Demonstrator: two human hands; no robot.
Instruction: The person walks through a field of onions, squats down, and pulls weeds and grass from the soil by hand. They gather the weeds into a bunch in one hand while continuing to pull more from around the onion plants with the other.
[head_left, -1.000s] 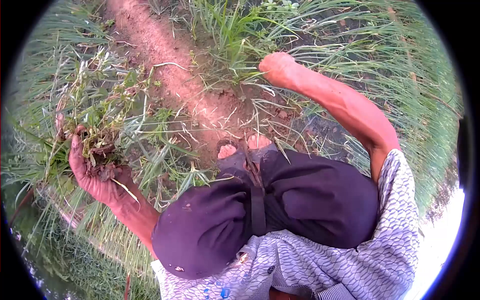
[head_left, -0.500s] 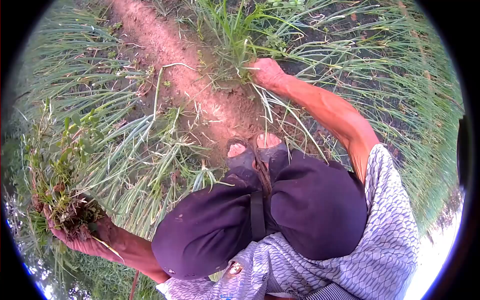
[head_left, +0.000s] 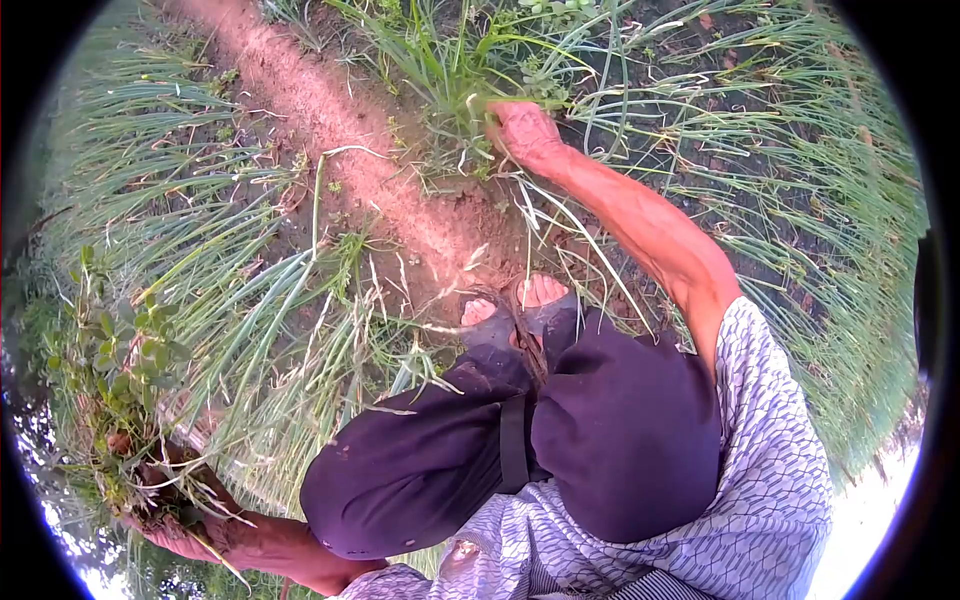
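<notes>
My left hand [head_left: 195, 535] is low at the left, closed round a bunch of pulled weeds [head_left: 125, 370]. Small round leaves stick up from the bunch, and dark soil clings to its roots. Out in front, my right hand [head_left: 527, 132] is closed at the lower part of a tall grass clump [head_left: 450, 70], beside the bare soil strip. Its fingertips are partly hidden by the blades. Long onion-like leaves [head_left: 570, 215] hang just below that hand.
A reddish soil path [head_left: 330, 120] runs from the top left towards my sandalled feet [head_left: 540, 292]. Rows of onion-like plants [head_left: 180, 180] stand left of it, with more dense green rows [head_left: 780, 180] to the right. My bent knees [head_left: 630, 430] are between my arms.
My left hand has dropped lower and a little right with the weeds. My right hand has shifted slightly up and left at the grass clump.
</notes>
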